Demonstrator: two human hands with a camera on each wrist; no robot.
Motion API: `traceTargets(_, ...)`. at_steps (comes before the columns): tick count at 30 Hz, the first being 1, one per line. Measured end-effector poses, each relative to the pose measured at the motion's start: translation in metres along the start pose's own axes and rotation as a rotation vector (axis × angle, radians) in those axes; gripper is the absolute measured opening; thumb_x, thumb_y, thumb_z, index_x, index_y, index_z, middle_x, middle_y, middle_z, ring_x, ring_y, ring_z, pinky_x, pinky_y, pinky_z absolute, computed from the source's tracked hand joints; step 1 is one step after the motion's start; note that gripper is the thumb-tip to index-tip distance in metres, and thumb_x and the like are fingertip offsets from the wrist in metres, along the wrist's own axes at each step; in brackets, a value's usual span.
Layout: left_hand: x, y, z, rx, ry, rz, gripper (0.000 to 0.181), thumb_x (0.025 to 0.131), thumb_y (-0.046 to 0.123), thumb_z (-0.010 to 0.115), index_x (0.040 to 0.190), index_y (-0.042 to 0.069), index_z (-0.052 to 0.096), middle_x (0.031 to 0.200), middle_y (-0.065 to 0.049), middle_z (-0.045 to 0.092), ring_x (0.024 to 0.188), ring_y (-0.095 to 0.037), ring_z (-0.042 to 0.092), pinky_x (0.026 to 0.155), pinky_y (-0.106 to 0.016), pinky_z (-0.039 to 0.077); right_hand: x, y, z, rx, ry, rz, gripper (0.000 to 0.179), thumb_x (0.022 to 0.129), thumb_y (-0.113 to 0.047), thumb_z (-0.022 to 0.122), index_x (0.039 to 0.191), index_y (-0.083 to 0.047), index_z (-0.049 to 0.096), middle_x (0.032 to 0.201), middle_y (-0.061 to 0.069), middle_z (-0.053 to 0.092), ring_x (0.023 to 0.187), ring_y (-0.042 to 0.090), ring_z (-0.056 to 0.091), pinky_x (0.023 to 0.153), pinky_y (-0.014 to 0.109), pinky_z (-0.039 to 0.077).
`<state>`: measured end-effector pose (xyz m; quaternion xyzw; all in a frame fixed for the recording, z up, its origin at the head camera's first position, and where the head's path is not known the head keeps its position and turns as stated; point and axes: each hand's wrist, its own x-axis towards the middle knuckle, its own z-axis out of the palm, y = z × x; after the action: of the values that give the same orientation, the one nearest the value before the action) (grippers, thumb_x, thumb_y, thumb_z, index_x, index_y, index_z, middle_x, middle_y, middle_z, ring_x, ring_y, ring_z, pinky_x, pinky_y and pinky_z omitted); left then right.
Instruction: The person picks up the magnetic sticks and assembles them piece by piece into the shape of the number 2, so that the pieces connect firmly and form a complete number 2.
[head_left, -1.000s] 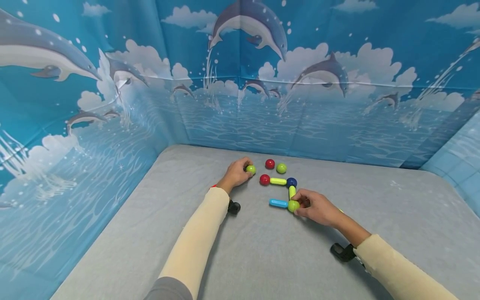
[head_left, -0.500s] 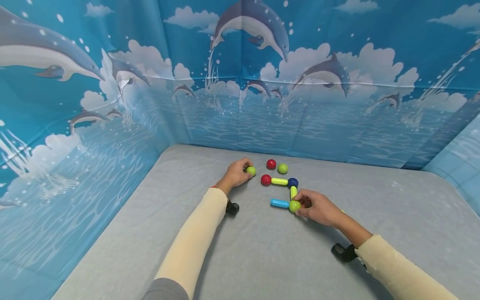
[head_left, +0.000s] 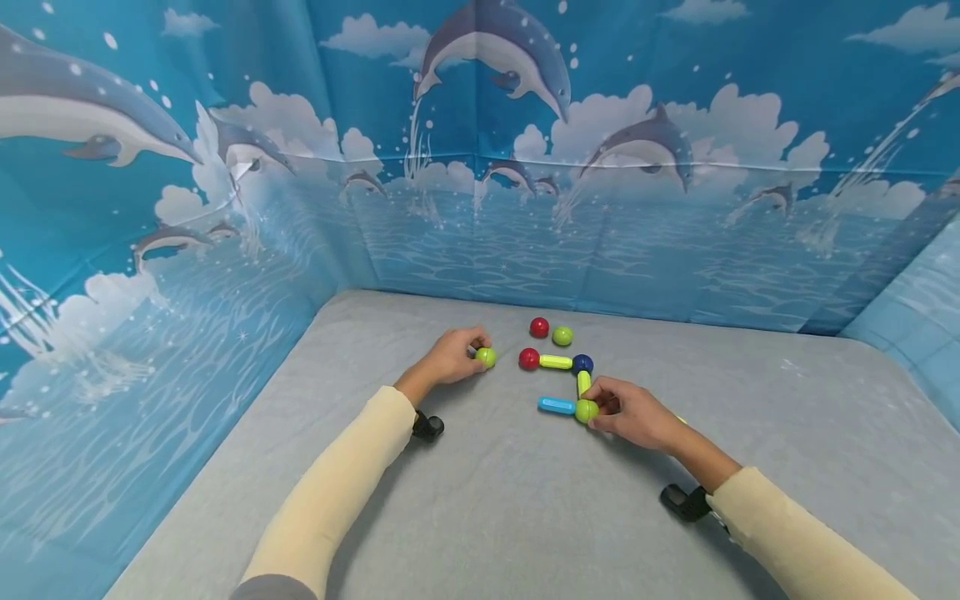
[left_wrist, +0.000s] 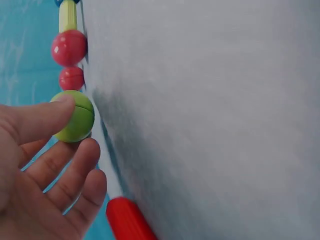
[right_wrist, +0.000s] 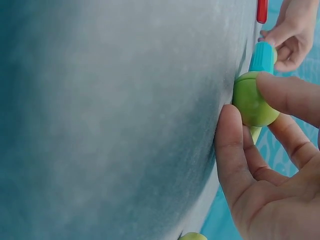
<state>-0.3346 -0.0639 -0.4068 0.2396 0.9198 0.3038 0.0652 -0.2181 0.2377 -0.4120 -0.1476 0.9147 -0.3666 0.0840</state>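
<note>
My left hand (head_left: 452,356) pinches a lime-green ball (head_left: 486,357) between thumb and fingers, close over the grey surface and left of the other pieces. In the left wrist view the thumb lies across that green ball (left_wrist: 77,116). My right hand (head_left: 633,414) pinches a second green ball (head_left: 587,411) at the near corner of a joined chain. From this ball a blue stick (head_left: 557,406) points left. A yellow stick (head_left: 584,383) runs away to a dark blue ball (head_left: 582,364), and another yellow stick (head_left: 556,362) leads left to a red ball (head_left: 528,359).
Behind the chain lie a loose red ball (head_left: 539,327) and a loose green ball (head_left: 562,336). A red stick (left_wrist: 129,219) lies near the left hand. Part of a yellow-green piece (right_wrist: 193,236) shows by the right wrist. A dolphin-print curtain (head_left: 480,233) borders the grey surface (head_left: 525,517).
My left hand has drawn back left and toward me, carrying its green ball away from the chain. The right hand keeps its hold on the corner ball.
</note>
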Motion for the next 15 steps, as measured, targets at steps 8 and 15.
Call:
traceTargets(8,-0.043,0.003,-0.014,0.02,-0.02,0.088,0.026,0.09,0.013,0.073,0.114,0.016,0.064,0.107,-0.003,0.069,0.079,-0.012,0.06,0.061,-0.024,0.049,0.003,-0.004,0.001,-0.011,0.0,0.001,0.02,0.09,-0.005,0.068,0.108,-0.009,0.062,0.103,0.009,0.064,0.09,0.02,0.057,0.071,0.031,0.049)
traceTargets(15,-0.069,0.014,-0.013,0.08,-0.052,0.167,0.027,0.089,0.016,0.074,0.115,0.018,0.065,0.107,0.002,0.07,0.081,-0.009,0.058,0.064,-0.023,0.047,0.0,-0.002,0.002,-0.015,-0.002,0.013,0.02,0.09,-0.006,0.068,0.109,-0.008,0.062,0.104,0.009,0.065,0.091,0.02,0.058,0.072,0.031,0.049)
